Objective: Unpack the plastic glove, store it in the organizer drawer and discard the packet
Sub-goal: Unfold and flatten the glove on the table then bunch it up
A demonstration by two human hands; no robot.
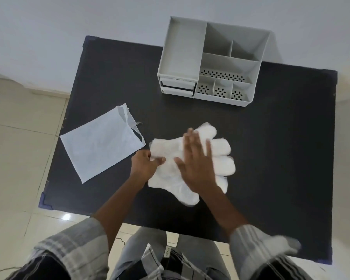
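The plastic glove (220, 156) lies flat on the dark tabletop (271, 138), directly under the person's hands, already out of its wrapper. Its long axis runs roughly left to right across the person's front: the cuff end points toward the left hand (144, 165), the fingers fan out to the right.

The left hand pinches the cuff edge between thumb and fingers, pinning that end down. The right hand (196, 160) is spread flat and open, palm down over the middle of the glove, gripping nothing; it is blurred, so I cannot tell for certain whether it presses the plastic or skims just above it.

The torn packet (101, 142) lies empty on the tabletop just to the left of the glove, its ripped mouth nearest the cuff, closer to the left hand than the right.

The organizer (210, 63) stands at the far edge, beyond the glove and slightly right. Its drawers (178, 87) sit at its front left corner, nearly straight ahead of the hands. The top one may be slightly ajar. The glove looks too wide as it lies, so folding along its length seems the likely next need.
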